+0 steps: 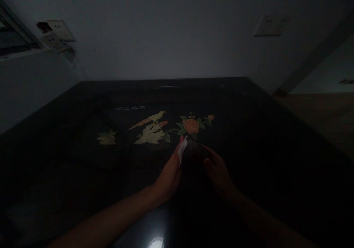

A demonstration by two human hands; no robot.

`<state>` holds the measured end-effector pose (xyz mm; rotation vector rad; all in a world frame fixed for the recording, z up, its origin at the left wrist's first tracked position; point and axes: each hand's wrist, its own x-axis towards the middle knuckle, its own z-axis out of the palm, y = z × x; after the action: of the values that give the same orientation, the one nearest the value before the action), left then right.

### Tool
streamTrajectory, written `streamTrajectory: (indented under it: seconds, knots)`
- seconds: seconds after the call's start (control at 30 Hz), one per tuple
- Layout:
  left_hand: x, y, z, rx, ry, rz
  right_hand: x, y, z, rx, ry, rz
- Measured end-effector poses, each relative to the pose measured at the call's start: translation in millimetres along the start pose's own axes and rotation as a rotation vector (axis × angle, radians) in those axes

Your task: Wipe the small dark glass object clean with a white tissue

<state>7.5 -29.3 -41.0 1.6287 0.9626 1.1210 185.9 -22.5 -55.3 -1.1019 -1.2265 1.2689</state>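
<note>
The scene is very dim. My left hand (170,174) and my right hand (217,170) meet over a glossy black table (249,137). Between them is a small dark object (195,152) that I cannot make out. A white cloth or tissue (182,150) sits at my left fingertips, pressed against that object. My right hand's fingers curl round the object's right side. The tabletop carries an inlaid picture of a pale bird (151,128) and an orange flower (190,125) just beyond my hands.
A pale wall stands behind the table with socket plates at upper left (56,34) and upper right (272,25). A floor area lies to the right of the table (326,115). A bright light reflection shows on the table's near edge (155,242).
</note>
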Motion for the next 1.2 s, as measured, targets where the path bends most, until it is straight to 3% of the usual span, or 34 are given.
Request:
streamTrajectory:
  seconds: [0.13, 0.2, 0.3, 0.4, 0.5, 0.67, 0.9, 1.03, 1.2]
  knots:
    - [-5, -18, -0.5, 0.052, -0.04, 0.083, -1, -3, 1, -0.001, 0.021, 0.003]
    - [-7, -26, -2.4, 0.13, -0.14, 0.189, 0, -4, 1, 0.007, 0.015, 0.013]
    - [-8, -26, -4.4, 0.18, -0.185, 0.25, 0, -3, 1, 0.019, 0.018, 0.038]
    - [-7, -16, -4.3, 0.084, -0.058, 0.125, 1, -1, 1, 0.032, 0.029, 0.047]
    - [-5, -8, -4.5, 0.009, -0.013, 0.058, 1, -2, 0, 0.001, 0.018, 0.03]
    - [1, -13, -5.5, -0.263, 0.087, -0.247, 1, -4, -1, -0.01, -0.035, 0.007]
    - [11, -8, -2.0, -0.667, 0.123, -0.557, 0, -5, 1, 0.039, -0.029, -0.001]
    - [11, -3, -0.1, -0.753, 0.125, -0.591, 0, -3, 1, 0.039, -0.025, -0.015]
    - [4, -9, -2.7, -0.547, 0.114, -0.434, 0, -4, 1, 0.016, -0.024, -0.014]
